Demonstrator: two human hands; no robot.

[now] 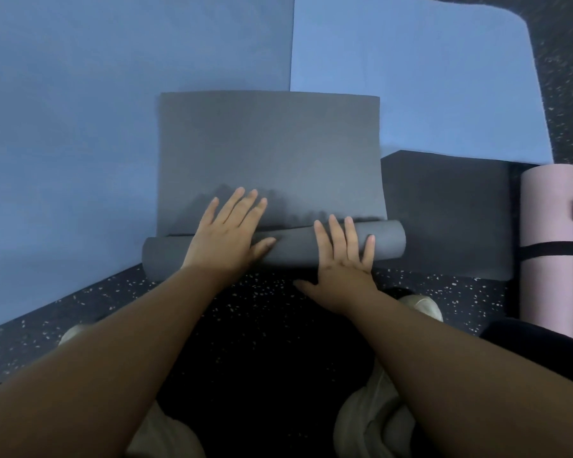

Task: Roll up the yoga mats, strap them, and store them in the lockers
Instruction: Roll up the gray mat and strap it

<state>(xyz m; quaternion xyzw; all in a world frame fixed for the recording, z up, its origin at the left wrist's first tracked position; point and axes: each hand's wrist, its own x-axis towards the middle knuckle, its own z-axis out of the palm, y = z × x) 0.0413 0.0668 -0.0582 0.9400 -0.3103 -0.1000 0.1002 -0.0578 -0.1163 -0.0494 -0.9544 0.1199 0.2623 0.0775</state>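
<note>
Speckled black rubber flooring (252, 302) ran under both forearms and continued past the hands on the right. Ahead of the hands, two blue yoga mats lay flat: a darker blue mat (80, 127) beyond and outward of the left hand, and a lighter blue mat (411, 77) beyond the right hand, their long edges meeting along a straight seam.

On top of these lay the grey yoga mat (268, 150), partly rolled. Its rolled portion (291, 249) sat directly under both hands, running crosswise; the unrolled length stretched flat away from the fingertips.

Left hand (227, 231): fingers straight and spread, palm down, pressing across the roll with fingertips reaching onto the flat part; thumb lay along the roll. It gripped nothing.

Right hand (343, 259): fingers straight and spread over the top of the roll, heel of the hand on the near side, thumb pointing inward over the floor. It also gripped nothing.

Outward of the right hand a dark foam block (444, 213) touched the end of the roll. Further outward stood a pink rolled mat (549, 246), bound by a black strap (553, 251).

Beige shoes (374, 421) showed below the forearms.
</note>
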